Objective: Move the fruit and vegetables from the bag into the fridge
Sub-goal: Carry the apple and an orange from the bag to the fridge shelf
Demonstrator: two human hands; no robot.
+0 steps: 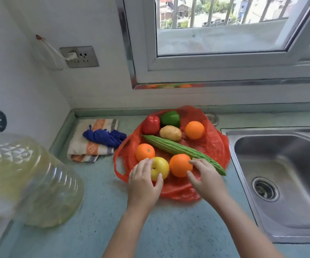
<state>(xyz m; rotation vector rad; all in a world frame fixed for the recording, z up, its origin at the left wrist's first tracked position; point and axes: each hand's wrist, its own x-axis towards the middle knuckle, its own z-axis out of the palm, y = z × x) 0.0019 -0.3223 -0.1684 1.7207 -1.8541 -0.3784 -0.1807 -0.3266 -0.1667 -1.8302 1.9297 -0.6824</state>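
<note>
A red plastic bag (213,146) lies spread flat on the counter with produce on it. At the back sit a red pepper (151,124), a green pepper (170,118), a potato (170,133) and an orange (194,129). A long bitter gourd (180,149) lies diagonally across the bag. In front of it are a second orange (145,152), a yellow apple (161,167) and a third orange (180,165). My left hand (143,183) curls around the yellow apple. My right hand (205,178) wraps its fingers around the third orange. No fridge is in view.
A steel sink (288,181) sits to the right of the bag. A folded towel (91,146) with blue gloves (105,137) on it lies to the left. A large clear oil jug (26,179) stands at the near left. A wall socket (79,56) and a window are behind.
</note>
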